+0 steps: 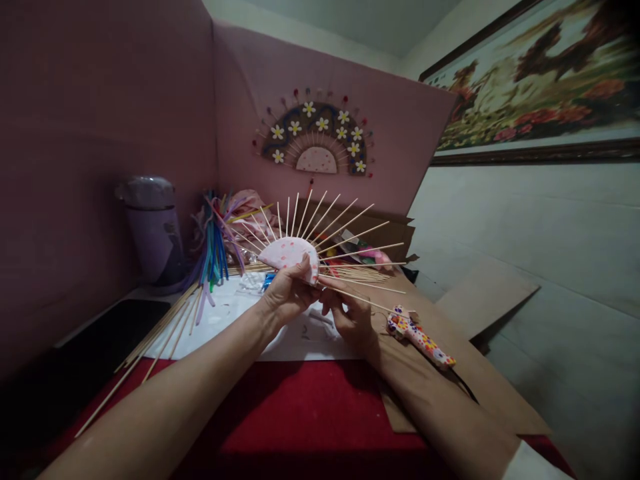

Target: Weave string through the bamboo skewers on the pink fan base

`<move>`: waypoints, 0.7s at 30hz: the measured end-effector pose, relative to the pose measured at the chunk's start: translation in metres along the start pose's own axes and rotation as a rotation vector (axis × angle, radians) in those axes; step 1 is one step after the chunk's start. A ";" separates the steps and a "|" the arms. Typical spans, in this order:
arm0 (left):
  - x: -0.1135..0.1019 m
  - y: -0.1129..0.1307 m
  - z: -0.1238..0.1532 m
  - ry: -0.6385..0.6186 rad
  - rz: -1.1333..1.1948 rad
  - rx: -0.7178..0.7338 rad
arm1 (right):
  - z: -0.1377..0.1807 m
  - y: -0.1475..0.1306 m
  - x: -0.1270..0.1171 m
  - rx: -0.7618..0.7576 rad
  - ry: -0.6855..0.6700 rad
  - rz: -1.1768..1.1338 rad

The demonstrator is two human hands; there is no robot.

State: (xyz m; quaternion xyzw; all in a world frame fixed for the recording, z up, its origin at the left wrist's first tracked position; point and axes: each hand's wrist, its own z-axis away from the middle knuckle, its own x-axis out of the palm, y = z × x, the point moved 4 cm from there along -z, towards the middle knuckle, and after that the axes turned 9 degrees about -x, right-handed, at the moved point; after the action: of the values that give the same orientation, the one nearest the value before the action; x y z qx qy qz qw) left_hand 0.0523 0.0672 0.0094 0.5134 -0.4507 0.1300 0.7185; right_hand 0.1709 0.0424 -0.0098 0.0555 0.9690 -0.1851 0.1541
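Note:
My left hand [289,291] grips a pink spotted half-disc [289,252] held upright above the table. Several thin wooden skewers [345,223] fan out from its curved edge like rays. My right hand [350,313] is just right of it, fingers pinched on the lowest skewer [367,301], which points right and slightly down. A colourful dotted clay piece [419,337] lies on brown cardboard beside my right wrist.
Loose skewers [160,330] lie at the left over white paper [300,337] on a red cloth [300,407]. A purple jug [153,230] and coloured strips [215,243] stand behind. A finished flower fan [316,140] hangs on the pink wall. Cardboard [480,297] lies at right.

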 end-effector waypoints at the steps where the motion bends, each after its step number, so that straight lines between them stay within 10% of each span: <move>1: 0.001 0.000 0.000 -0.016 -0.009 0.001 | 0.000 -0.001 0.000 0.016 0.017 0.012; 21: 0.003 -0.002 0.002 -0.021 -0.077 -0.024 | -0.010 0.010 0.010 0.391 0.240 -0.327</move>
State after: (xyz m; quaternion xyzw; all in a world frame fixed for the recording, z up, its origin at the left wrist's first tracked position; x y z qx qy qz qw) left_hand 0.0543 0.0637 0.0109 0.5233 -0.4398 0.0914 0.7242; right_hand 0.1601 0.0556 -0.0076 -0.0513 0.9223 -0.3830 -0.0075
